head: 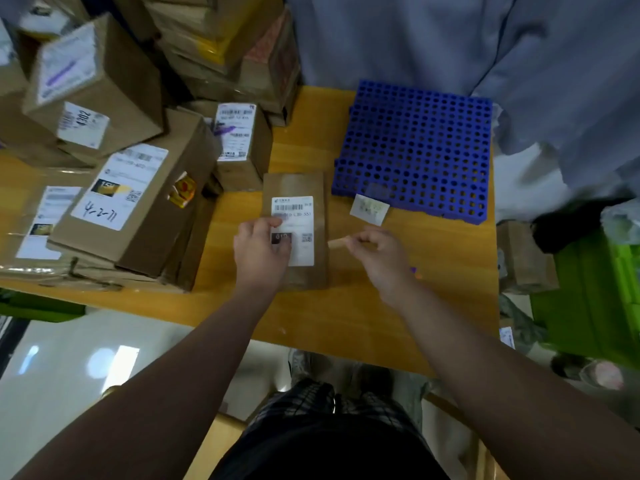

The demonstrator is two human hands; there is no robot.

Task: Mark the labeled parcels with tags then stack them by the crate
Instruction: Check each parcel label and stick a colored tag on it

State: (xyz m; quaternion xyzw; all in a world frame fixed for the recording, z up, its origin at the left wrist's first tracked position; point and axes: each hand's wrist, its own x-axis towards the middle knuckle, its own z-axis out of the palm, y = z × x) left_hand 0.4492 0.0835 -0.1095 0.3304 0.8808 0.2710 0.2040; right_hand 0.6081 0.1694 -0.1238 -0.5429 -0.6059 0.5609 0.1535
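A small brown parcel (313,188) with a white shipping label (301,233) lies flat on the wooden table (346,313) in front of me. My left hand (259,251) rests on the label's left side, fingers bent over a dark tag with white digits (281,237). Just right of the parcel, my right hand (377,251) pinches a small tan strip (337,242), blurred. A sheet of tags (369,209) lies at the near edge of the blue perforated crate panel (415,147).
Many labeled cardboard boxes (131,199) are piled on the table's left and back. A person in grey clothing (485,46) stands behind the table. A green bin (595,289) and a brown parcel (523,261) sit to the right.
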